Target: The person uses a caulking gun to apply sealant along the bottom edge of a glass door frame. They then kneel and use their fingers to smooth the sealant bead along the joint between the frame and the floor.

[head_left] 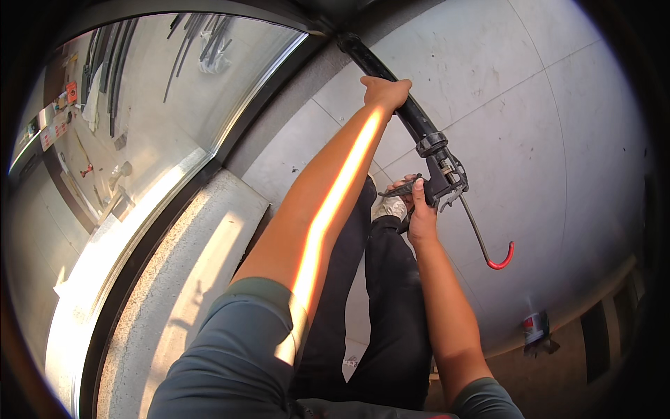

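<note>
A long black caulking gun (412, 115) slants across the upper middle, its front end at the dark frame corner (328, 35). My left hand (386, 93) is wrapped round its barrel. At the handle below the barrel collar, my right hand (417, 206) closes on the grip and trigger, with the thumb up along the side. From the back of the gun a thin metal rod (476, 227) runs down to a red-coated hook (502, 264). The tip of the gun is too dark to make out against the frame.
A window pane (174, 91) in a black frame fills the left side, with dark strips (115, 63) and tools seen through it. Below it runs a sunlit stone sill (188, 279). Pale floor tiles (502, 126) spread to the right. A small red-and-white container (534, 328) stands at lower right.
</note>
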The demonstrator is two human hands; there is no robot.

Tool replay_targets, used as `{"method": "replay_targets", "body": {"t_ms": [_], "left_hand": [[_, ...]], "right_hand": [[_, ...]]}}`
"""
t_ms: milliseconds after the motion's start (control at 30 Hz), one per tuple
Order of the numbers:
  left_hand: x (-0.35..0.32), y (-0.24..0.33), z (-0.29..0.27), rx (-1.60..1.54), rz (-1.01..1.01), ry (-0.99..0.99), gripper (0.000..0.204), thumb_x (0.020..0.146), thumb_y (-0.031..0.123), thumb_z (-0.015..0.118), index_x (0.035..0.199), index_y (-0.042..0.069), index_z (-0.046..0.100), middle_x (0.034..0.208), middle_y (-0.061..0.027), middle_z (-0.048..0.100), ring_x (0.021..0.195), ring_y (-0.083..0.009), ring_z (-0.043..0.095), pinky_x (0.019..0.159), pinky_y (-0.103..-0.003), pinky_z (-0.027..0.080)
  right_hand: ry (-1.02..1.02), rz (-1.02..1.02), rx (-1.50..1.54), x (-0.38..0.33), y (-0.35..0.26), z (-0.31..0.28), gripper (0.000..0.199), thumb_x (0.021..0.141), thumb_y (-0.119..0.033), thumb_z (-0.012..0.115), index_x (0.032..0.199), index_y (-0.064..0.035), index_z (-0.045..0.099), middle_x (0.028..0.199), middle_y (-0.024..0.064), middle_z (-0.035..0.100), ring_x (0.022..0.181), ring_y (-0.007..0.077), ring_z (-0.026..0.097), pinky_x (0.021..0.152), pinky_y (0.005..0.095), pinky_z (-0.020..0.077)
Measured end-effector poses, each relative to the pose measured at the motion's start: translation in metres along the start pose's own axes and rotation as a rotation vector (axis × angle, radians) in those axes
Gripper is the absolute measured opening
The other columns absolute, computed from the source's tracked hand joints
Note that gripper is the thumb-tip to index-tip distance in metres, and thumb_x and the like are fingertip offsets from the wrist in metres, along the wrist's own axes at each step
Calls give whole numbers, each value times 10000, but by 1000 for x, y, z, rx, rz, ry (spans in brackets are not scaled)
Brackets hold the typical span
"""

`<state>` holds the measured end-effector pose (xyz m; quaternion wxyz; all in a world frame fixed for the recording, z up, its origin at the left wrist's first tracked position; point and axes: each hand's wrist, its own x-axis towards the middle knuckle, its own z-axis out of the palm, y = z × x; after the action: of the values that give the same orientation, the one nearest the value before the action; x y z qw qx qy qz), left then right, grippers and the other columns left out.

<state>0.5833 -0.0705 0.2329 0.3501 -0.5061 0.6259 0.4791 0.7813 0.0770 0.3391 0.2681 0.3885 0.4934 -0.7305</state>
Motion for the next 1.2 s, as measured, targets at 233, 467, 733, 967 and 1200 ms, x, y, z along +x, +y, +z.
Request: {"method": "replay_targets", "body": {"t_ms": [233, 467, 733, 967, 1200], "left_hand": [[-4, 1, -2, 15, -1, 27, 990, 780, 298, 774, 1413, -162, 166, 1016, -253, 680, 798, -302, 721, 688, -398, 584], [-4, -2, -5, 28, 5, 29, 992, 774, 299, 777, 1410, -167, 175, 1003, -260, 681, 786, -307, 722, 677, -387, 584], [-5, -2, -7, 48, -12, 33, 985, 779, 294, 779, 1407, -172, 180, 1017, -270, 672, 797, -318, 726, 708, -389, 603], [-12, -1, -13, 72, 4, 33, 983, 777, 294, 781, 1404, -176, 187, 1053, -283, 667, 830, -338, 727, 731, -392, 605], [-6, -9, -14, 105, 3, 70, 992, 763, 332, 789, 1394, -175, 217, 1079, -288, 660, 858, -346, 721, 747, -418, 597]], "right_hand": [[2, -37, -63, -4, 7, 9, 443, 1042, -435, 615, 1122, 1, 594, 971, 119, 675, 932, 254, 710, 893, 396, 580], [19, -39, -66, -10, 12, 15, 409, 1044, -417, 620, 1072, -11, 590, 940, 104, 657, 877, 241, 701, 846, 391, 586], [26, -13, -94, -16, 6, 20, 395, 1048, -414, 614, 1070, -21, 583, 940, 95, 646, 863, 240, 705, 835, 392, 593], [45, 0, -68, -24, 4, 33, 397, 1057, -397, 600, 1090, -2, 580, 993, 96, 620, 903, 220, 681, 856, 414, 617], [44, 48, -54, -37, -4, 41, 392, 1056, -390, 606, 1086, 0, 593, 951, 101, 646, 892, 228, 691, 858, 403, 608]]}}
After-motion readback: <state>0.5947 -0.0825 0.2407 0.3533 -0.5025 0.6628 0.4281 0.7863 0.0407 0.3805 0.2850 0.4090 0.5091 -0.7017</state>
